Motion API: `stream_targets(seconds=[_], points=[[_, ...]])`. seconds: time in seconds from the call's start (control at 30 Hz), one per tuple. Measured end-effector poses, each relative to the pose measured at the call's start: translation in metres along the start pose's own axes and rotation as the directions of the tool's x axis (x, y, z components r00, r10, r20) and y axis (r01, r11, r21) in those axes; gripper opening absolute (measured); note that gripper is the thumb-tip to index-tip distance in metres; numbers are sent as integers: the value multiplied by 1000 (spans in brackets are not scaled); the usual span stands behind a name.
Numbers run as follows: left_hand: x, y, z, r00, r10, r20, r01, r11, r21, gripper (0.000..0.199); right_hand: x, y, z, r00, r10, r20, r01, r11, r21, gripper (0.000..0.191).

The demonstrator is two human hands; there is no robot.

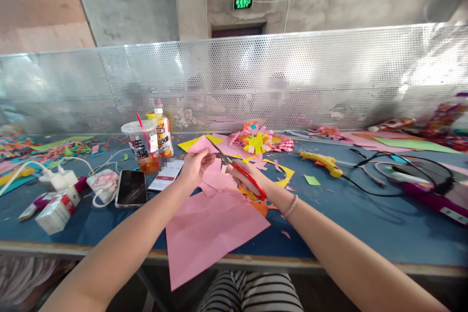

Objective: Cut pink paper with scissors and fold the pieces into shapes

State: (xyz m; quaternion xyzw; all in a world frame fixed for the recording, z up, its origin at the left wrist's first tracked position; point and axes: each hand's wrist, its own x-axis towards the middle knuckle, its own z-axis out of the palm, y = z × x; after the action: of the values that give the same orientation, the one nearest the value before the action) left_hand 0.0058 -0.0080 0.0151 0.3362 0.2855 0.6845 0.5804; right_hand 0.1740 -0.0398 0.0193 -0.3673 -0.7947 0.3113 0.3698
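My left hand (197, 166) pinches a small folded piece of pink paper (202, 144) above the table's middle. My right hand (250, 179) is closed round the red handles of a pair of scissors (252, 180). The scissor blades point up and left, with their tips at the pink piece's right edge. Whether the blades are in the paper I cannot tell. Below both hands lies a large pink sheet (215, 234), its near corner hanging over the table edge. Smaller pink pieces lie between the hands. Behind them is a paper flower (257, 143) with a yellow centre.
A plastic cup (139, 139) with a straw, a juice bottle (163, 132) and phones (131, 188) stand or lie to the left. A yellow glue gun (321, 163) and black cables (365, 190) lie right. A perforated metal screen (234, 73) rises behind the table.
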Motion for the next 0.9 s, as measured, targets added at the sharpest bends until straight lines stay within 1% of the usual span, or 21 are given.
stream_targets(seconds=[0.1,0.17,0.2,0.33,0.47,0.6,0.73,0.9], points=[[0,-1,-1,1000,8,24,-8,1000,5,3,-2,1,-2,986,99,133,-116,985,127,35],[0,-2,-1,999,8,50,-9,1000,17,5,-3,0,-3,977,101,190,-137,973,185,36],[-1,-3,-1,998,7,62,-8,1000,26,6,-3,0,-3,975,96,200,-137,970,200,36],[-2,-5,-1,996,-3,86,-2,999,52,9,-2,5,-4,976,77,203,-122,968,221,39],[-4,-5,0,997,-1,80,-4,998,64,10,-1,7,-3,977,68,204,-114,968,224,39],[-6,-2,1,997,17,74,-22,997,69,10,-3,4,-3,980,68,185,-109,968,225,32],[-7,-2,2,994,11,107,-21,995,101,12,-4,6,-3,980,75,186,-119,963,242,31],[-8,-4,1,994,-1,113,-11,994,105,11,-3,7,1,986,66,152,-89,984,155,34]])
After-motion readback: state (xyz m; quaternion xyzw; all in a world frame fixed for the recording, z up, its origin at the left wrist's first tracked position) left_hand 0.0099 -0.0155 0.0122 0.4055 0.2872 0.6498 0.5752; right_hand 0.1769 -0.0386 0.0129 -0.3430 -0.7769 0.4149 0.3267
